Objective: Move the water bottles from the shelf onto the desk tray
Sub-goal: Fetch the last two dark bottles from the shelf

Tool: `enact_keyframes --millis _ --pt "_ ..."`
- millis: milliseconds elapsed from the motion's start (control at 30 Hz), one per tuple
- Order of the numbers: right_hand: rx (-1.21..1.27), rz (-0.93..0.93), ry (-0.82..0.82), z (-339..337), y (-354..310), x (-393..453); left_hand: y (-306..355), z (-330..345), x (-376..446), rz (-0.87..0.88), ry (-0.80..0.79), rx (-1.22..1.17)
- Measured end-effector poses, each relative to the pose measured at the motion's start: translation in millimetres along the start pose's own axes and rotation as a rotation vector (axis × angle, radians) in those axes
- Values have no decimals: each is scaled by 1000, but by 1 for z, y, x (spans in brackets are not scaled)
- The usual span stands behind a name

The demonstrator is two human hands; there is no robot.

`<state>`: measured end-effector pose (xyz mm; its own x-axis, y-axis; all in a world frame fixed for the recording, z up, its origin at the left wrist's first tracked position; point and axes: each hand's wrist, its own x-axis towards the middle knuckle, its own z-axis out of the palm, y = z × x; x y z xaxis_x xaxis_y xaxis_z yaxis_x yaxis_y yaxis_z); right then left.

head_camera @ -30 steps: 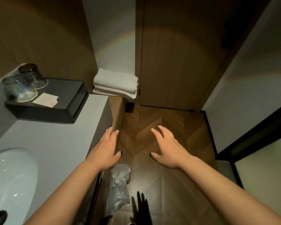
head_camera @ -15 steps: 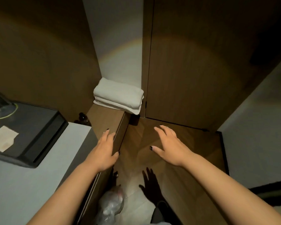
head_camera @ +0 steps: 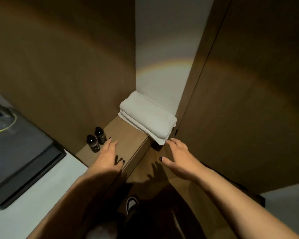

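Two dark bottles [head_camera: 96, 139], upright on shelf [head_camera: 126, 135]; left hand [head_camera: 109, 155] extended spread beside them, evidently for grasping; right hand [head_camera: 179, 158] held spread, empty.

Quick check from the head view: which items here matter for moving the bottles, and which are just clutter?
For the job:
two dark bottles standing on the wooden shelf
black tray
left hand, open
right hand, open

Lying about:
folded white towels
glass on the tray

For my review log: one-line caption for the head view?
Both open hands, left hand and right hand, reach toward two dark bottles on a wooden shelf.
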<state>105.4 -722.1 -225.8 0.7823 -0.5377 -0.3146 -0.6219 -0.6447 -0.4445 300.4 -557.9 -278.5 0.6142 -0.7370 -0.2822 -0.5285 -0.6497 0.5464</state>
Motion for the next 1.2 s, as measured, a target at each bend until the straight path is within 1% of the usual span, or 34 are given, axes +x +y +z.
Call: enact_keyframes --millis 33,133,200,267,333,433,533,633,733,900,1000,1100,1200 --pt "-5 -18 -14 -3 -3 19 -3 -5 16 -31 21 -26" --pt "0 -87 15 -12 -13 75 -19 -21 65 -8 101 -67" --pt "-51 -127 -2 -19 -19 111 -28 -32 92 -52 97 -113" --pt "-59 -159 -40 -31 -24 145 -30 -46 118 -48 107 -93" --pt "-43 -174 -42 -44 -27 176 -33 -57 141 -38 110 -50" --pt "-75 -172 -55 -56 -29 219 -37 -70 164 -84 101 -41" --pt "-108 -198 -98 -65 -32 263 -43 -81 185 -216 138 -105" --pt "-131 -262 -167 -73 -40 306 -49 -89 207 -345 97 -162" --pt "-137 -346 -284 -80 -50 359 -52 -97 235 -429 168 -209" --pt "-182 -506 -460 -87 -71 437 -52 -96 259 -636 302 -400" --pt "-245 -582 -535 -83 -84 465 -52 -86 268 -730 370 -452" --pt "-244 -619 -604 -70 -96 483 -55 -74 271 -783 430 -513" --pt "-211 -615 -664 -42 -106 498 -73 -56 273 -835 419 -521"
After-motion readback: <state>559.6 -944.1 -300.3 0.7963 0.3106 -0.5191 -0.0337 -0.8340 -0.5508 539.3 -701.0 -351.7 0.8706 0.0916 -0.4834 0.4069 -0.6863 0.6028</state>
